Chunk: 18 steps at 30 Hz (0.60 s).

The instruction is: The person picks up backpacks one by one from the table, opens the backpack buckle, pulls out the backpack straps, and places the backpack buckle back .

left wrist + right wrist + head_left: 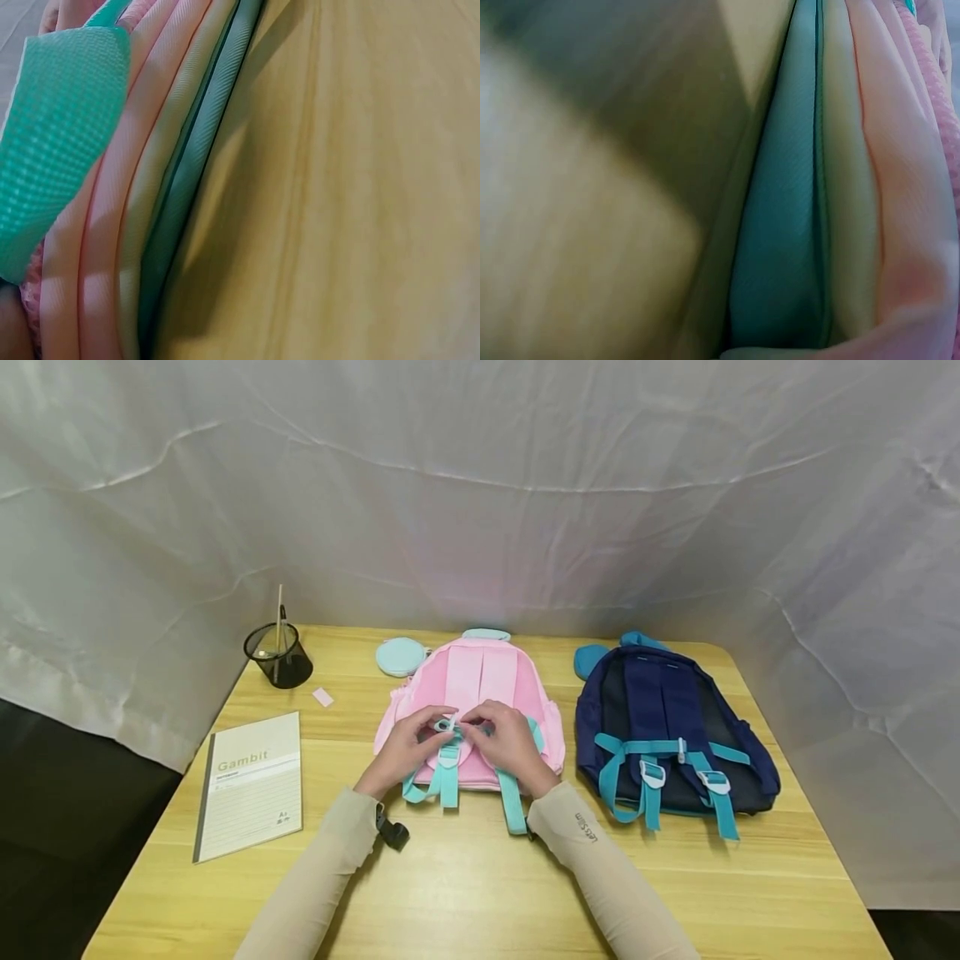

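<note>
A pink backpack lies back side up in the middle of the table, its shoulder straps facing up. Over its lower half, my left hand and right hand meet at a small white strap buckle. Thumb and fingers of each hand pinch at the buckle from its own side; the fingers partly cover it. Teal webbing hangs from the straps toward the front. In the left wrist view a teal strap crosses before the bag's layered pink, cream and teal side; the right wrist view shows similar layers.
To the right lies a navy backpack with teal straps and its chest buckle joined. A notebook, a small pale pink eraser-like block and a black mesh pen holder are on the left. A round light-blue pouch lies behind the pink bag.
</note>
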Motion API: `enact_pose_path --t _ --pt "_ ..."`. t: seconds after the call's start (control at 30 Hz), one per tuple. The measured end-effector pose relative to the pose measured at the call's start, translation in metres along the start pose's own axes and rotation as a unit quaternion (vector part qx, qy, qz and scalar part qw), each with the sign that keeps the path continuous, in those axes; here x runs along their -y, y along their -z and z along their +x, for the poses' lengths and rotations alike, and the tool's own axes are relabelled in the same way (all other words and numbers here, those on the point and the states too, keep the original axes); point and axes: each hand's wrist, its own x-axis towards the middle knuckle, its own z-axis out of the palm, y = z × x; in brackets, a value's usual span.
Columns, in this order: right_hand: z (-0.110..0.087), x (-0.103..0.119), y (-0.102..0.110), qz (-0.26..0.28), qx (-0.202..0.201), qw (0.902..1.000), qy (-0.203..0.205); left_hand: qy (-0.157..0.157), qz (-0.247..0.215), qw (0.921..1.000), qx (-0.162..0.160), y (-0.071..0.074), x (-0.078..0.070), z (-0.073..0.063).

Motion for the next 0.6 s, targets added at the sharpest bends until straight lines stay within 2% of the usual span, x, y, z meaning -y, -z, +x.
enact_pose_path --t 0.33,0.6 --pt "0.0006 -0.0001 0.0019 0.041 -0.004 0.9986 -0.033 -0.001 -0.005 1.0000 -0.007 0.0007 0.0004 -0.0001" --pt "0.0058 0.0021 0.0052 0.066 -0.003 0.9968 -0.046 0.017 -0.012 0.9997 -0.013 0.0005 -0.0007 -0.0002"
